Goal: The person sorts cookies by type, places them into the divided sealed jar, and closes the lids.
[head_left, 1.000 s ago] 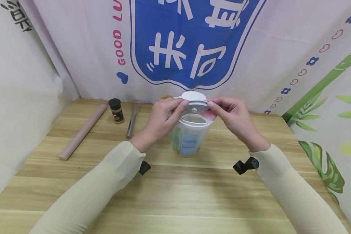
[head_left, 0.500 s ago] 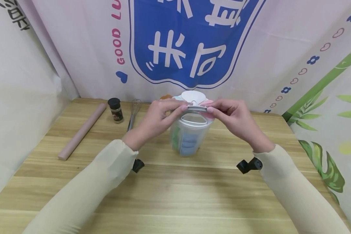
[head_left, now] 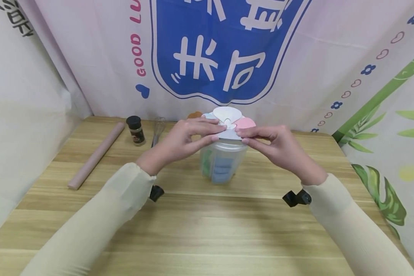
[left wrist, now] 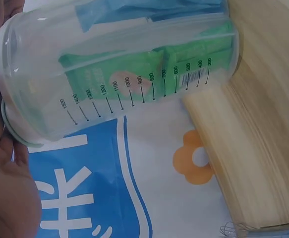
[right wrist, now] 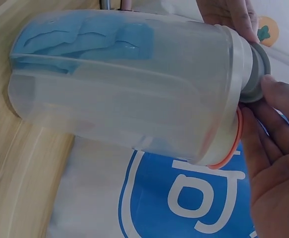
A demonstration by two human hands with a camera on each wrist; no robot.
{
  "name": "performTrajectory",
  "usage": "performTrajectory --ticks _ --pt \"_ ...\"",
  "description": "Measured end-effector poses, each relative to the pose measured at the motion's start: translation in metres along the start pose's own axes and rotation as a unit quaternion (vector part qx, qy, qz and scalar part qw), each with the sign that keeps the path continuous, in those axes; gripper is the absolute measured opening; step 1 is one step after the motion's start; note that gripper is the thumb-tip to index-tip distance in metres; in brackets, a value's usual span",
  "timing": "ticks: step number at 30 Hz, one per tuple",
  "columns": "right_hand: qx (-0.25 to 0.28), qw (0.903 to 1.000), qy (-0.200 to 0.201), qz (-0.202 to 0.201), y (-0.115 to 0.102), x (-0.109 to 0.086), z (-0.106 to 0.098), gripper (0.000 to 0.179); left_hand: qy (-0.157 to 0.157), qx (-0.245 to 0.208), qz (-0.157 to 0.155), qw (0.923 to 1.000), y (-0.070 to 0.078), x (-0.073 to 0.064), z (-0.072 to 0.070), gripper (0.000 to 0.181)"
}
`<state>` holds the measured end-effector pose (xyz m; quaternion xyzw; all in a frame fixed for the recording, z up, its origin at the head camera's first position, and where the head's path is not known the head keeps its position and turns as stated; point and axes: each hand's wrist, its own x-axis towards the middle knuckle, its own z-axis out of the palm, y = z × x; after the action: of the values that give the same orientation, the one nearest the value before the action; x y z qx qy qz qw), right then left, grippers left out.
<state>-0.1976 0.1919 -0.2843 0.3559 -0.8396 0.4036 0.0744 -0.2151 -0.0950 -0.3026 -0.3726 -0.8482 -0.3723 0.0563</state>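
Observation:
A clear storage canister (head_left: 224, 165) stands upright on the table, its lid made of white, pink, pale blue and grey flaps. Green packets (left wrist: 114, 74) and blue packets (right wrist: 89, 39) show through separate compartments. The grey flap (head_left: 229, 134) lies low over the near opening. My left hand (head_left: 179, 140) pinches its left side, fingers on top and thumb at the front edge. On the other side my right hand (head_left: 281, 149) pinches the same flap between thumb and fingers. The pink flap (head_left: 245, 122) lies just beyond my right fingers.
A pink rod (head_left: 96, 156) lies at the table's left. Right of it stands a black-capped seasoning jar (head_left: 136, 131), then a wire whisk (head_left: 158, 130) partly hidden by my left hand. A printed cloth (head_left: 100, 76) hangs behind the table (head_left: 207, 230).
The grey flap has swung down from a raised tilt over the near opening, which is now covered. Both hands moved with it and their fingers now lie over its top.

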Motion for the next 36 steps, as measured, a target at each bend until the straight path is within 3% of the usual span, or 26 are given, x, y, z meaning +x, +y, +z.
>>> performTrajectory --ticks 6,16,36 --pt "-0.018 0.9993 -0.008 -0.032 -0.0016 -0.0020 0.0007 0.029 -0.025 0.000 0.009 0.9996 -0.0022 0.0005 -0.0034 0.039" --pt "-0.032 0.9981 -0.006 -0.052 0.0009 -0.0031 0.0023 0.032 -0.043 -0.006 0.009 0.9990 -0.0017 0.0017 -0.0068 0.040" --pt "-0.048 0.9950 0.004 -0.087 -0.0001 -0.0072 0.0065 0.034 -0.042 -0.003 0.025 0.9988 0.0007 -0.0006 -0.0082 0.042"
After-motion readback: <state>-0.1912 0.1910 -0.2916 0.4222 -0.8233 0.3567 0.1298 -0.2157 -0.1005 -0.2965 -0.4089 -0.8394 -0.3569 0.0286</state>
